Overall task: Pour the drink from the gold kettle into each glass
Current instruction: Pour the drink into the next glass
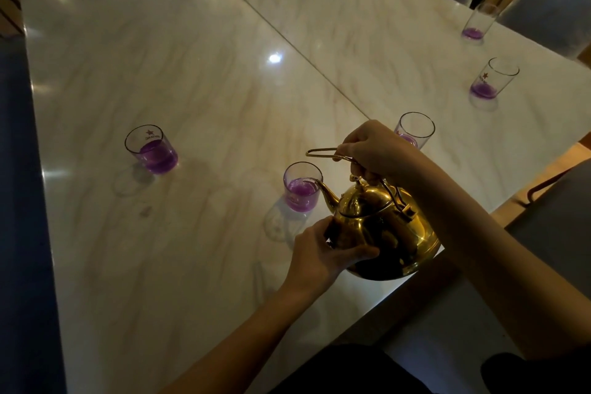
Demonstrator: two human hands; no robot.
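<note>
1. Our right hand (371,150) grips the handle (323,153) of the kettle (383,230).
2. Our left hand (323,253) clasps the kettle's body.
3. The kettle is tilted above the worktop (192,73), its spout over the nearest glass (302,185), which holds purple drink.

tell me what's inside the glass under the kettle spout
Purple drink fills the lower part of the glass; the gold kettle spout tip covers part of its rim.

Dim room, glossy marble tabletops (198,80) mirroring ceiling lights, grey upholstered chairs (556,0) along the far side.
</note>
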